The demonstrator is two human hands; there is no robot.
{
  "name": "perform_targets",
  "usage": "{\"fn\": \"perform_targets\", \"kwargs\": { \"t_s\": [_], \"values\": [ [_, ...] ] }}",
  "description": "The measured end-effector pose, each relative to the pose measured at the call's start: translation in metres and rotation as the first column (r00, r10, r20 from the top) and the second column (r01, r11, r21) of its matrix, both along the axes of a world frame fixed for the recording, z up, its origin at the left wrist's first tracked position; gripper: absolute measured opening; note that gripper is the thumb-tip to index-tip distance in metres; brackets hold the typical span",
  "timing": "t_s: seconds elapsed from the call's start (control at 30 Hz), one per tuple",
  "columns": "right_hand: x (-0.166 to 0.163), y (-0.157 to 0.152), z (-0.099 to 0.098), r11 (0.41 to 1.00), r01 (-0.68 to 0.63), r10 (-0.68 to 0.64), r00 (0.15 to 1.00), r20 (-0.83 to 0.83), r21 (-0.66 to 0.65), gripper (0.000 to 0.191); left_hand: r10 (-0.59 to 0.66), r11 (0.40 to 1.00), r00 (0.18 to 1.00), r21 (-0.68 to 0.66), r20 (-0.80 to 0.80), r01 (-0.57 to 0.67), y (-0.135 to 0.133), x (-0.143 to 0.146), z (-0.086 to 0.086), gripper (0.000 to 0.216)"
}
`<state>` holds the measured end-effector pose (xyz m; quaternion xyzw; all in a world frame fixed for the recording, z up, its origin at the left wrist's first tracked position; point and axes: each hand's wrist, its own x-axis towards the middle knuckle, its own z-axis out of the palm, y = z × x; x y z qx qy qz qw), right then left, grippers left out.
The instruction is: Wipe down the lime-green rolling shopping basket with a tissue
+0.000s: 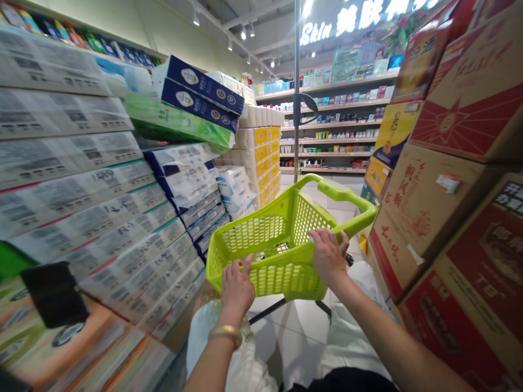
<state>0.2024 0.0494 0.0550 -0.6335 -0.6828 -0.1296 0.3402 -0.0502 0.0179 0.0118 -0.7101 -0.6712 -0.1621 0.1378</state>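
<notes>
A lime-green plastic shopping basket (261,239) on a wheeled frame stands in the aisle right in front of me. My left hand (236,286) grips its near rim, fingers curled over the edge; a gold bangle circles that wrist. My right hand (328,255) is wrapped round the right part of the same rim, just below the basket's thick green handle (347,198). Nothing large shows inside the basket through its mesh walls.
Stacked packs of tissue and toilet paper (102,218) line the left side. Red and brown cardboard cartons (449,179) are piled high on the right. A metal pole (296,87) rises behind the basket; shelves of bottles (339,130) stand beyond on the pale tiled floor.
</notes>
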Motion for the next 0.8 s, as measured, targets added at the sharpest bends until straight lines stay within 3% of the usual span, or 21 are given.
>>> {"fn": "perform_targets", "kwargs": {
  "t_s": [0.1, 0.2, 0.27, 0.37, 0.5, 0.67, 0.8],
  "values": [
    [-0.004, 0.002, 0.002, 0.999, 0.009, -0.008, 1.0, 0.015, -0.033, 0.043, 0.05, 0.999, 0.998, 0.007, 0.027, -0.05, 0.001, 0.006, -0.002, 0.072],
    [-0.039, 0.0, -0.008, 0.992, -0.067, 0.071, 0.997, 0.036, -0.111, 0.043, 0.116, 0.991, 0.99, 0.059, 0.084, -0.121, 0.001, 0.025, -0.001, 0.076],
    [-0.063, -0.002, -0.016, 0.983, -0.124, 0.129, 0.991, 0.029, -0.131, 0.039, 0.022, 0.996, 0.994, 0.083, 0.107, -0.031, 0.002, 0.042, 0.001, 0.08],
    [-0.076, -0.007, -0.023, 0.98, -0.17, 0.175, 0.984, 0.031, -0.107, 0.03, -0.23, 0.973, 0.963, 0.013, 0.141, 0.231, 0.002, 0.062, 0.0, 0.082],
    [-0.047, -0.005, -0.016, 0.982, -0.187, 0.189, 0.981, 0.033, -0.038, 0.033, -0.307, 0.949, 0.933, -0.016, 0.185, 0.316, 0.001, 0.065, -0.006, 0.087],
    [0.007, 0.006, 0.008, 0.998, -0.053, 0.051, 0.997, 0.062, 0.016, 0.034, -0.286, 0.958, 0.942, 0.017, 0.173, 0.288, -0.003, 0.064, -0.008, 0.089],
    [-0.007, 0.004, 0.007, 0.999, -0.032, 0.032, 0.998, 0.055, -0.006, 0.032, -0.268, 0.963, 0.945, 0.029, 0.186, 0.268, -0.003, 0.07, -0.006, 0.087]
  ]
}}
